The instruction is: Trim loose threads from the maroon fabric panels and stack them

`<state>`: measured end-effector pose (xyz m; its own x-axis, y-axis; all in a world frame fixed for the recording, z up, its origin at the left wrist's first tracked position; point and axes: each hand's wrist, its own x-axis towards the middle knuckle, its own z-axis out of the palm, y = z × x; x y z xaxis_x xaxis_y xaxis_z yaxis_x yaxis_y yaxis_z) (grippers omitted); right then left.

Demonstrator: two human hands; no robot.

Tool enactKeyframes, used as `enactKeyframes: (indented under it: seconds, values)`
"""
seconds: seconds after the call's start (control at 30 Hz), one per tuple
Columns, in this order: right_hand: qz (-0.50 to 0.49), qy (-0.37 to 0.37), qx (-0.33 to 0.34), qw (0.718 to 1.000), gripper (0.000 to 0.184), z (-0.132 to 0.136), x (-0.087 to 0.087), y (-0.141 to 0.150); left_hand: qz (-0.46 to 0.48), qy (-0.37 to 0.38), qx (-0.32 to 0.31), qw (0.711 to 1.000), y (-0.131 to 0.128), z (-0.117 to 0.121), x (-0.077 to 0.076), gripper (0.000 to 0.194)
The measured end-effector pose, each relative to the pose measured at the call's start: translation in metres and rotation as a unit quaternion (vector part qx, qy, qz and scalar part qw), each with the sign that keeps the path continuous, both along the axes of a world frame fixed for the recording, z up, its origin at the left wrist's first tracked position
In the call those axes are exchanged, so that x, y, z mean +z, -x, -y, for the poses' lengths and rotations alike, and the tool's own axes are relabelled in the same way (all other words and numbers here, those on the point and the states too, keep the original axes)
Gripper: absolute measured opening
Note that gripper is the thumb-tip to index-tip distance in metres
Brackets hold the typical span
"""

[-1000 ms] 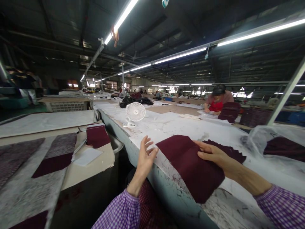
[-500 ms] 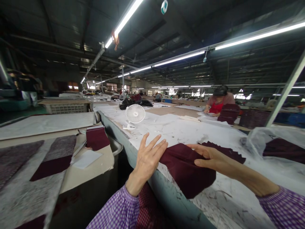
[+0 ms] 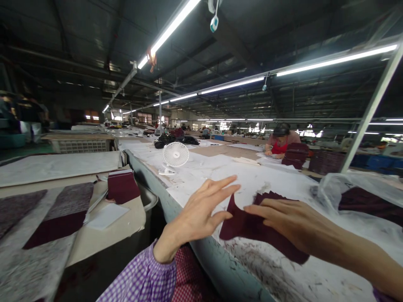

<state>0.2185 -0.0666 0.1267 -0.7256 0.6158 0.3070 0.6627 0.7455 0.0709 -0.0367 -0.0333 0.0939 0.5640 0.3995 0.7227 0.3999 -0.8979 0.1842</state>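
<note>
A maroon fabric piece (image 3: 252,226) lies near the front edge of the white-covered table (image 3: 204,172), its left corner curled upward. My left hand (image 3: 204,209) is open beside that corner, fingers stretched and thumb apart; whether the thumb touches the cloth is unclear. Over the fabric lies my right hand (image 3: 286,218), palm down with fingers extended flat across it; its thumb is hidden. Just behind the right hand, the zigzag edges of a fanned maroon fabric stack (image 3: 267,196) show.
A white clip fan (image 3: 175,155) stands on the table. At right are a clear plastic bag (image 3: 330,188) with maroon fabric inside and a slanted metal post (image 3: 371,109). A cart at left holds maroon pieces (image 3: 122,186) and a white card (image 3: 108,216). A co-worker (image 3: 283,140) bends over the far side.
My right hand has gone from pinching the raised fabric to lying flat over it, and the cloth is lower. My left hand has come off the fabric's edge and turned rightward.
</note>
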Motion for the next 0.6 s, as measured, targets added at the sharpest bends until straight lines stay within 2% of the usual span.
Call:
enactKeyframes:
  seconds: [0.1,0.17,0.2,0.3,0.4,0.53,0.6]
  values:
    - [0.034,0.002,0.019,0.999,0.051,0.013,-0.004,0.001,-0.064,-0.026,-0.025,0.997,-0.015,0.015,0.011,0.028]
    - [0.021,0.013,0.003,1.000,0.048,0.014,-0.010,-0.003,-0.068,-0.025,-0.014,0.997,-0.017,0.018,0.010,0.008]
    - [0.008,0.021,-0.015,1.000,0.045,0.013,-0.012,-0.006,-0.065,-0.022,-0.005,0.998,-0.016,0.018,0.007,0.004]
    - [-0.049,0.038,-0.077,0.995,0.041,0.011,-0.014,-0.006,-0.048,-0.047,0.017,0.998,-0.011,0.017,-0.001,0.013]
    - [-0.096,0.072,-0.084,0.989,0.026,0.013,-0.009,0.006,-0.023,-0.128,0.048,0.990,-0.009,0.019,-0.005,0.016]
    - [-0.163,0.128,-0.083,0.975,0.041,0.006,-0.003,0.013,0.010,-0.212,0.061,0.975,-0.010,0.029,-0.009,0.016]
    - [-0.263,0.155,-0.122,0.945,0.045,-0.012,-0.003,-0.001,0.023,-0.241,0.060,0.968,-0.007,0.034,-0.011,0.020]
